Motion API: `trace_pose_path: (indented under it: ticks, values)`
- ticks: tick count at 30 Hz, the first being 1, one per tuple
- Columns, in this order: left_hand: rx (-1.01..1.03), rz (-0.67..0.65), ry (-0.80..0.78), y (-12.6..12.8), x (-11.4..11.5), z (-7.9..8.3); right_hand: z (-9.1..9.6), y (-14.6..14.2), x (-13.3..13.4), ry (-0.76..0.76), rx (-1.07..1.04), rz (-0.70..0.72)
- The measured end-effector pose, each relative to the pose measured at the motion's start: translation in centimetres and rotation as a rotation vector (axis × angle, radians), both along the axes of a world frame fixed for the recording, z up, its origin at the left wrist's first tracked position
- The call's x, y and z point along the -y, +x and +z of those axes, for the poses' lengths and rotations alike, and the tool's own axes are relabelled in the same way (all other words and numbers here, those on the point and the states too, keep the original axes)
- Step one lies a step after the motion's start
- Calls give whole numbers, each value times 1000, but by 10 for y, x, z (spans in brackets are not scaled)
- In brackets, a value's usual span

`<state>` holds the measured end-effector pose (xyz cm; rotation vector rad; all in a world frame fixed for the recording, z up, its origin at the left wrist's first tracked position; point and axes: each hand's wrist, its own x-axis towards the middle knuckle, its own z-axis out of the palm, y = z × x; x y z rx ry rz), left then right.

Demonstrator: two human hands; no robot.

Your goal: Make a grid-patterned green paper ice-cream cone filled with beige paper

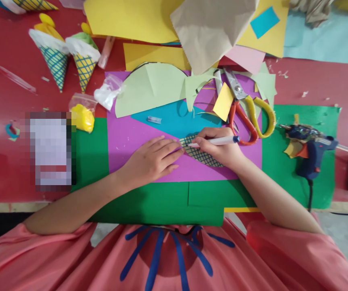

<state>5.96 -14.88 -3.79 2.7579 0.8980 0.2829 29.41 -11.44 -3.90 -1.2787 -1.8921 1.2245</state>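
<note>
Right grip on pen, scissors alongside

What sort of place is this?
Looks like a craft table; classroom, home or workshop, can't tell. Giveaways: scissors, a glue gun and ice-cream-like cones with crisscross lines.

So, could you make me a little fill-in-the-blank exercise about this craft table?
1. The slim white marker in the person's bare right hand has a ____ back end.
2. The bare left hand rests palm down over a ____ rectangular sheet.
3. The metal-bladed scissors have one orange-red handle and one ____ handle.
4. The dark-blue glue gun lies over a ____ backing sheet.

Missing words: blue; purple; yellow; green.
</note>
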Motion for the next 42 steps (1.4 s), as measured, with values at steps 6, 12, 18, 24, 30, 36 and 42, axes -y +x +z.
trace_pose_path:
  ticks: [6,12,18,24,30,36,42]
  values:
    - [1,13,-14,1,1,0,0,0,1,-21,-2,8]
    - [-7,-6,48,1,0,0,4,-2,1,-38,3,11]
    - [5,-3,28,1,0,0,4,-2,2,-7,21,39]
    - [-2,-3,26,1,0,1,4,-1,1,-8,13,92]
    - [0,-1,54,1,0,0,5,1,1,-64,-20,107]
    - [-6,1,55,1,0,1,1,3,-3,-190,-285,-74]
    - [27,25,75,1,-1,-1,1,-3,0,-28,-154,-63]
